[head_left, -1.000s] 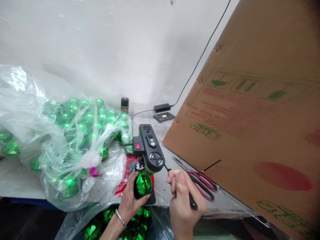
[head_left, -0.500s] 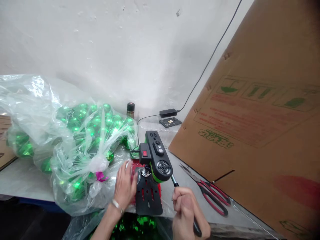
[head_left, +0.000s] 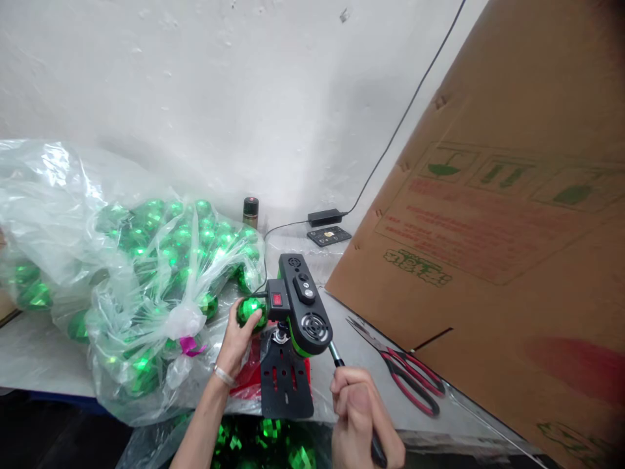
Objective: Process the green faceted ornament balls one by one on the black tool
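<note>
Head view, faceted ball (head_left: 249, 310) in left grip (head_left: 237, 335), crinkled plastic bag (head_left: 183, 320)

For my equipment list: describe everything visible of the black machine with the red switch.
The black machine is long, rounded, seemingly plastic and green-edged below, with two round vents, a button panel and a cabled side box bearing the red switch. It stands on the table, a slotted black plate beneath; the right hand grips its black lever handle.
</note>
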`<control>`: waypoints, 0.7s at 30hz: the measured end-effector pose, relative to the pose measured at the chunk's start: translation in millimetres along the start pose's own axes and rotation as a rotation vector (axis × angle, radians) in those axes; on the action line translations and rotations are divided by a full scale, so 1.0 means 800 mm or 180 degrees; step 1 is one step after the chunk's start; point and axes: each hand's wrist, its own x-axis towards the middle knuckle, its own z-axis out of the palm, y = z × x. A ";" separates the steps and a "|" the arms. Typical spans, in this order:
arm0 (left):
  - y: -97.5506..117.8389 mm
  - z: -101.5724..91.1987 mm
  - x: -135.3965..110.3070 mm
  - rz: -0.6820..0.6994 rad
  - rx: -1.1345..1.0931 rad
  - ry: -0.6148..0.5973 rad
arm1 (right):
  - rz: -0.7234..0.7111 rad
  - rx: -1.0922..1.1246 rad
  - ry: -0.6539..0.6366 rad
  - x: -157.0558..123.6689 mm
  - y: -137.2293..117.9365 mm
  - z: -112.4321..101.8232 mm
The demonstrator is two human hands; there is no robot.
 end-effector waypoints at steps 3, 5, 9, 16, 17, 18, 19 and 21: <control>0.004 -0.026 -0.050 -0.0743 -0.0857 -0.0198 | 0.0013 0.0055 -0.0032 -0.008 0.007 -0.003; 0.004 -0.037 -0.073 -0.1069 -0.1246 -0.0251 | 0.0061 0.0055 -0.0107 -0.012 0.011 -0.008; -0.007 -0.042 -0.092 -0.1264 -0.1244 -0.0012 | 0.0087 0.0021 -0.0221 -0.011 0.009 -0.012; -0.053 -0.022 -0.097 0.0097 0.0754 0.0116 | 0.0038 -0.0086 -0.0384 0.000 0.000 -0.011; -0.061 -0.019 -0.099 0.0382 0.1071 0.0074 | 0.0048 -0.0086 -0.0375 0.000 0.000 -0.012; -0.069 -0.017 -0.101 0.0646 0.1334 0.0012 | 0.0056 -0.0085 -0.0372 -0.001 0.000 -0.013; -0.077 -0.015 -0.103 0.0897 0.1551 -0.0050 | 0.0061 -0.0084 -0.0377 -0.001 0.000 -0.014; -0.091 -0.012 -0.108 0.1379 0.1866 -0.0075 | 0.0073 -0.0080 -0.0411 -0.003 0.001 -0.015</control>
